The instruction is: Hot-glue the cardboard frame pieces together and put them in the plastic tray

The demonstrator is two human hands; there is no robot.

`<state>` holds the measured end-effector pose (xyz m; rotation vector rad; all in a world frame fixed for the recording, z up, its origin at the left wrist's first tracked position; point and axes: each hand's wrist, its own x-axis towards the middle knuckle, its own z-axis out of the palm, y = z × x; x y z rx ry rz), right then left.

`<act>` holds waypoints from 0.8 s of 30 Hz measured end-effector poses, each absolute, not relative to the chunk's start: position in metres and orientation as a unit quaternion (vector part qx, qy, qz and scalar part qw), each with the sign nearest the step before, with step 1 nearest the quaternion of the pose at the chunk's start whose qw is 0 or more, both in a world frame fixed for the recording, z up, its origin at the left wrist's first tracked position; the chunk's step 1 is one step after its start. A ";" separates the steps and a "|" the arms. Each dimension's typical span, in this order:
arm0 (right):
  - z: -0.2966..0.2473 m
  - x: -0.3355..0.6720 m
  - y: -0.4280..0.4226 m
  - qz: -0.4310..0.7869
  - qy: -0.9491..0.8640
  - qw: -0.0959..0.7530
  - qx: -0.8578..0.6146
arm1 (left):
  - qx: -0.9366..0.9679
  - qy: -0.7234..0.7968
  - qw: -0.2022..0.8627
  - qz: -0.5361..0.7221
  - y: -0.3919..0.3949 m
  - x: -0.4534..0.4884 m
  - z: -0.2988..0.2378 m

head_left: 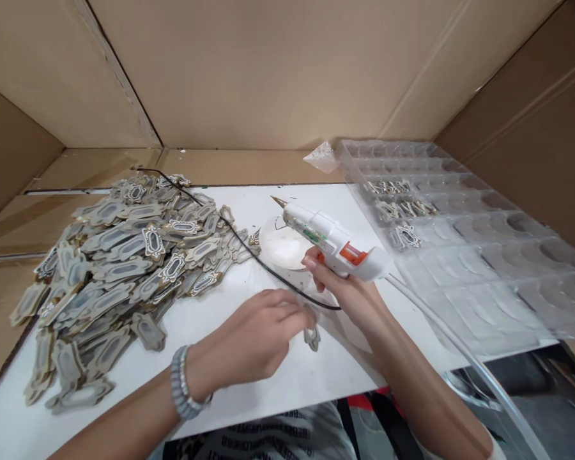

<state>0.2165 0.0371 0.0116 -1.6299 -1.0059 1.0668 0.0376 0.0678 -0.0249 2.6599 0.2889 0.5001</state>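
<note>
My right hand (338, 281) is wrapped around the handle of a white hot glue gun (316, 223) with an orange part near its back. The metal nozzle points up and left, above a white round dish (278, 246). Low over the white table, my left hand (263, 332) has its fingers closed on a small ornate frame piece (311, 337). Part of that piece is hidden behind the fingertips. A large heap of similar frame pieces (119, 255) covers the left side, some showing white-and-dark scalloped faces and others plain grey ones.
A clear plastic compartment tray (464, 275) lies at the right, with several pieces in its left compartments. A black cord (263, 262) crosses from the heap toward my right hand. A long translucent glue stick (460, 345) trails behind the gun. Cardboard walls (268, 76) surround the table.
</note>
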 end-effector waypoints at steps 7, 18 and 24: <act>0.011 0.216 0.037 0.437 -0.423 0.448 -0.656 | 0.975 0.118 0.124 0.144 0.059 0.044 -0.039; 0.012 0.217 0.037 0.443 -0.417 0.450 -0.654 | 0.958 0.175 0.155 0.168 0.072 0.027 -0.033; 0.011 0.217 0.038 0.443 -0.440 0.449 -0.640 | 0.936 0.192 0.113 0.272 0.095 0.009 -0.015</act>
